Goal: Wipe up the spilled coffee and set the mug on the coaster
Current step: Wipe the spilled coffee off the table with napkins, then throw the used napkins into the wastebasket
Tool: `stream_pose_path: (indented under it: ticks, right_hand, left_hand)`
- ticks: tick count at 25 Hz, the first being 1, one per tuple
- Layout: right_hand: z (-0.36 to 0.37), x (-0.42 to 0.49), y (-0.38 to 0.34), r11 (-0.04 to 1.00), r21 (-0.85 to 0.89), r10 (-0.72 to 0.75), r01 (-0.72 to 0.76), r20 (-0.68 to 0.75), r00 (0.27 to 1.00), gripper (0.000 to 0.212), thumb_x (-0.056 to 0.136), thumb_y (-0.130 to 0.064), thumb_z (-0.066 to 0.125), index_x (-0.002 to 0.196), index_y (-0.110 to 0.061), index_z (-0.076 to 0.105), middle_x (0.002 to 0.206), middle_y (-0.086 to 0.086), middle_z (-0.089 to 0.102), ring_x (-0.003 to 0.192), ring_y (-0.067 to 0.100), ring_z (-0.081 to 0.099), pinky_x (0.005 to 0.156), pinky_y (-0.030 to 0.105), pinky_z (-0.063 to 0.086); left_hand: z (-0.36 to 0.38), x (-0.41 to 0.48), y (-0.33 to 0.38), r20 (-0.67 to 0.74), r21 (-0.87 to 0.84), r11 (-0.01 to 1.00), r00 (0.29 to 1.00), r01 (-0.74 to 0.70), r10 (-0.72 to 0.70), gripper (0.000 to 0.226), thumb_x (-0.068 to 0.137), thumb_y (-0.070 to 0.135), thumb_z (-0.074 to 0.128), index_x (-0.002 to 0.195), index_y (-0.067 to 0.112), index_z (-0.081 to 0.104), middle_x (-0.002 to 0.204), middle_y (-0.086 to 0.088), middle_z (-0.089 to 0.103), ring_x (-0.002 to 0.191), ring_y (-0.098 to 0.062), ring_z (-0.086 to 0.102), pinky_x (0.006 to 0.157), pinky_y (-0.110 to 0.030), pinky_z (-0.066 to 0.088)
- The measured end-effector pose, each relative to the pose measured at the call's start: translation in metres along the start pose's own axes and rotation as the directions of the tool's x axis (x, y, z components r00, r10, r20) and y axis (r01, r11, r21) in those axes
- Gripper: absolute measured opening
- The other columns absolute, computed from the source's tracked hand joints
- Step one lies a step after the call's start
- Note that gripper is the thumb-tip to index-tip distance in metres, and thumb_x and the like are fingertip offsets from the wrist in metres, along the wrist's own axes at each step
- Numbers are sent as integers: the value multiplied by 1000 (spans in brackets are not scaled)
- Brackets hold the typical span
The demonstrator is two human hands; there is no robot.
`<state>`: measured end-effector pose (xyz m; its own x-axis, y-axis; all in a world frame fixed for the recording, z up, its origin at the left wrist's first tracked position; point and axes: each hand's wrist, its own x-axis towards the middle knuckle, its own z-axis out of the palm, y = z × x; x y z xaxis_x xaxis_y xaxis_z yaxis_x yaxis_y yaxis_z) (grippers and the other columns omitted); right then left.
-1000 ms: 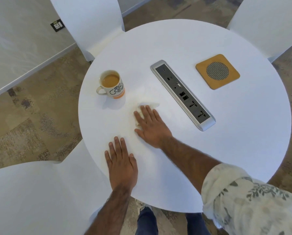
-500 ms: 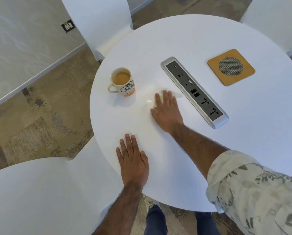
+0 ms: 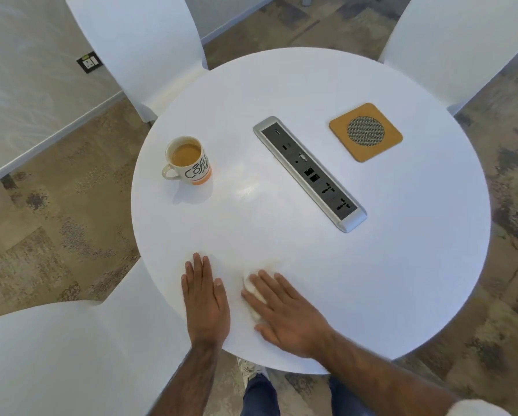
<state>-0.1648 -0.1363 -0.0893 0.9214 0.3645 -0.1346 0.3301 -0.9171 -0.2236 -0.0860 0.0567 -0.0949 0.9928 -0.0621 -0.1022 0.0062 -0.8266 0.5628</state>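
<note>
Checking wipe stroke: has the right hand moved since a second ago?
Yes. The right hand with the tissue pulled back from near the power strip toward the table's near edge.

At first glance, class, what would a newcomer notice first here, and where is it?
Probably the mug of milky coffee standing on the left of the round white table, far from the orange coaster at the right. Next, the right hand pressing a white tissue flat at the near edge, beside the flat left hand.
</note>
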Motion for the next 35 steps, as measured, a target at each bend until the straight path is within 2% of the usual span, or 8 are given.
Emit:
stream_pose_path:
  ticks: [7, 16, 20, 22, 25, 29, 33, 35]
  right_hand:
    - [-18, 40, 50, 831, 173, 547, -529, -80, 833, 65, 106, -44, 29, 163, -15, 15, 171, 16, 5, 159, 31, -3, 128, 49, 8]
    - [-2, 17, 18, 979, 184, 107, -89, -92, 990, 60, 103, -21, 33, 162, -22, 23, 171, 10, 16, 159, 28, 9, 129, 45, 7]
    - [-4, -32, 32, 950, 247, 252, -191, -248, 936, 48, 99, -12, 45, 144, -24, 56, 149, 7, 55, 140, 27, 47, 115, 42, 43]
    - [-20, -42, 32, 847, 454, 424, -278, -259, 868, 47, 93, -4, 51, 134, -24, 62, 136, 4, 63, 126, 23, 54, 105, 39, 50]
    - [-50, -58, 44, 466, 828, 683, -311, -113, 722, 47, 97, 4, 42, 132, -23, 59, 125, -7, 67, 111, 8, 62, 97, 35, 53]
    - [-87, -100, 67, 31, 967, 936, -251, 60, 347, 26, 102, -2, 49, 114, -25, 53, 102, -11, 68, 88, 7, 67, 76, 42, 60]
    - [-99, -144, 100, -84, 970, 993, -227, 99, 56, 16, 101, -12, 57, 111, -24, 53, 99, -12, 68, 82, 1, 67, 68, 34, 60]
    - [-94, -165, 119, -19, 960, 999, -278, 6, -50, 15, 100, -14, 59, 112, -23, 59, 106, -10, 64, 92, 5, 65, 76, 42, 59]
  left_hand:
    - [8, 1, 1, 7, 253, 968, 1000, -11, 9, 62, 104, 28, 18, 162, 6, 15, 171, -10, 11, 159, -29, 9, 129, -43, 7]
    - [3, 3, 4, 30, 147, 989, 1000, 2, -6, 57, 106, 21, 25, 161, 7, 19, 171, -9, 14, 159, -26, 7, 130, -44, 5]
    - [2, 0, 48, 161, -19, 990, 977, -137, 138, 51, 107, 18, 39, 157, 16, 35, 170, 3, 18, 158, -13, 14, 128, -37, 17]
    - [9, -9, 93, 337, -239, 938, 884, -253, 324, 46, 108, 22, 41, 153, 28, 41, 163, 13, 35, 151, 1, 29, 123, -27, 27]
    - [26, -25, 161, 521, -418, 906, 798, -71, 303, 36, 110, 27, 40, 141, 40, 50, 141, 26, 54, 129, 14, 49, 113, -19, 40]
    - [51, -47, 229, 594, -481, 864, 780, 148, 197, 32, 108, 31, 44, 134, 33, 62, 131, 9, 68, 117, -6, 66, 102, -33, 56]
    - [80, -79, 306, 692, -436, 866, 707, 245, 149, 25, 104, 28, 54, 119, 29, 73, 110, 8, 78, 100, -8, 74, 90, -35, 62]
    - [96, -96, 336, 741, -413, 845, 664, 339, 96, 25, 102, 21, 54, 107, 26, 78, 100, 2, 80, 95, -14, 76, 89, -43, 63]
